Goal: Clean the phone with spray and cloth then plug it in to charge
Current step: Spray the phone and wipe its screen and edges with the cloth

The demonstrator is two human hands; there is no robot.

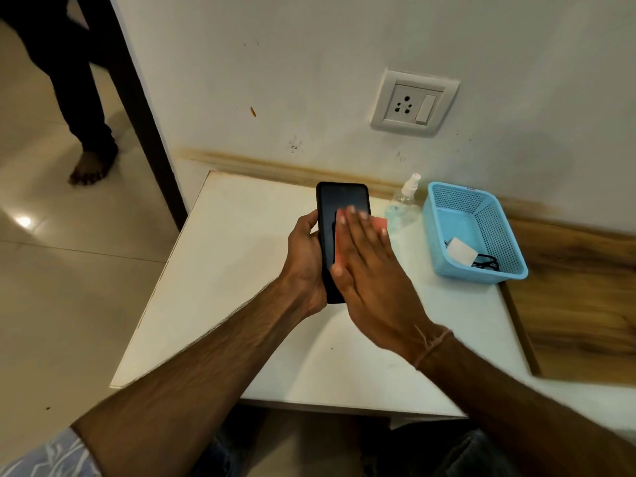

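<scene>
- While the left hand (pixel 304 249) holds the phone (pixel 340 201) by its left edge, with the grip closed around the body, the phone is in the middle of the frame, over the white tabletop (pixel 241 270).
- The phone is black, long and narrow, with rounded corners. Its upper part shows a dark, dull surface, and its lower end comes out below the two palms.
- Whether the phone touches the tabletop, I cannot tell.
- The right hand (pixel 364 270) lies flat over the right and lower part of the phone. Its fingers are straight and together, so the grip is open, and they press a pink cloth (pixel 378 222) on the phone.
- From the cloth only the edges show: a strip at the left of the fingers and a corner at the right of the fingertips.
- A clear spray bottle (pixel 404 201) with a white nozzle stands on the tabletop near the wall, right of the phone and just beside a light blue basket (pixel 480 277).
- Inside the basket lie a white charger (pixel 461 251) and a black cable (pixel 485 263).
- A white wall socket (pixel 414 103) with a switch is on the wall, in the upper right of the frame.
</scene>
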